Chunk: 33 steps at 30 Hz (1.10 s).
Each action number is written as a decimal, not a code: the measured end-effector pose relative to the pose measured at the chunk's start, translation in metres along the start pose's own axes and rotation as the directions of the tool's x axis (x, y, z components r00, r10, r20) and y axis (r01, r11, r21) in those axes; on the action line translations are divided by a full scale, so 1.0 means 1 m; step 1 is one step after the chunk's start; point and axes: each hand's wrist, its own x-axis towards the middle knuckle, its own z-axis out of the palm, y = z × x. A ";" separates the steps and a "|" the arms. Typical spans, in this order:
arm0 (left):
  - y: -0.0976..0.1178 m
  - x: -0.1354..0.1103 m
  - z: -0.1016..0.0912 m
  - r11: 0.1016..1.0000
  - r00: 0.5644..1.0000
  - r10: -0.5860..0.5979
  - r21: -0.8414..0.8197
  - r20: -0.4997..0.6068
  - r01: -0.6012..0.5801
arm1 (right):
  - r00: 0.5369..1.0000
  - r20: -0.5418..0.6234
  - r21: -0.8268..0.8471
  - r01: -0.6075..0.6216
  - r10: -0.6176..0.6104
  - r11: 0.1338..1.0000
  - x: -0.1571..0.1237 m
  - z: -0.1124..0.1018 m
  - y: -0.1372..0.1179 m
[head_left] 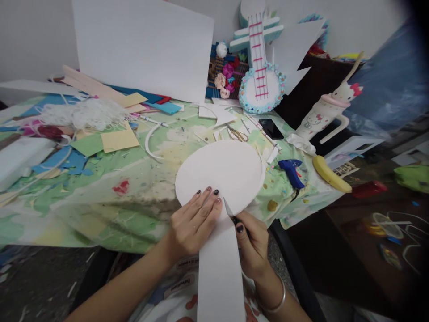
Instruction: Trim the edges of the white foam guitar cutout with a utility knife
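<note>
A white oval board (217, 167) lies at the table's front edge. Over its near part rests a long white strip (219, 277) that runs down across my lap. My left hand (196, 221) is laid on the strip and oval, fingers stretched out and pressing down. In the fingers of my right hand (251, 241) is a craft knife (229, 210) with a thin blade and dark handle. Its blade touches the white board along the strip's right side, near my left fingertips. Most of the handle is hidden in my right hand.
A blue glue gun (292, 173), a banana (330, 174), a phone (271, 129) and scissors (237, 133) lie beyond. A decorated toy instrument (259, 85) leans at the back beside a large white board (144, 49). Paper scraps (119, 139) cover the left; a tumbler (321, 114) stands right.
</note>
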 end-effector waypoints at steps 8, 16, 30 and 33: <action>0.001 -0.002 -0.001 1.000 1.000 -0.018 -0.016 0.020 0.018 | 0.998 0.012 0.089 -0.062 0.062 0.994 0.002 0.001 -0.002; 0.001 -0.002 0.001 1.000 1.000 -0.018 -0.020 0.016 0.018 | 0.993 0.026 0.151 -0.121 0.119 0.981 0.003 0.000 -0.003; 0.001 -0.001 0.000 1.000 1.000 -0.012 -0.026 0.005 0.012 | 0.992 0.026 0.171 -0.130 0.127 0.977 0.007 -0.001 0.001; 0.001 -0.002 0.000 1.000 1.000 -0.008 -0.013 0.008 0.008 | 0.991 0.028 0.178 -0.135 0.132 0.975 0.007 0.000 0.001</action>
